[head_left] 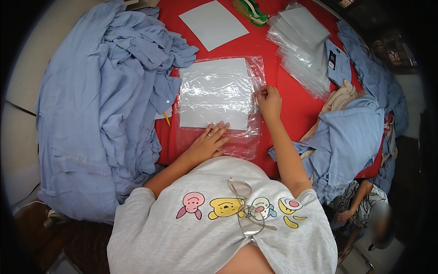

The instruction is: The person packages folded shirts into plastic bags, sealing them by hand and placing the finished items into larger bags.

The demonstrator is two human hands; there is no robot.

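A clear plastic bag (239,145) lies flat in front of me, its film wrinkled and shiny. A white sheet of paper or card (214,112) shows through the film; whether it is inside the bag or under it I cannot tell. My left hand (211,144), with a ring on one finger, rests open with fingers spread on the bag's near part, fingertips at the sheet's lower edge. At the bag's right edge, my right hand (270,104) is closed, thumb and fingers pinching the film.
A large heap of light-blue cloth (98,114) covers the left. Another white sheet (213,25), a green tape dispenser (251,11) and stacked clear bags (301,45) lie farther back on the red cloth (292,114). Blue garments (349,141) are at right, near another person (360,205).
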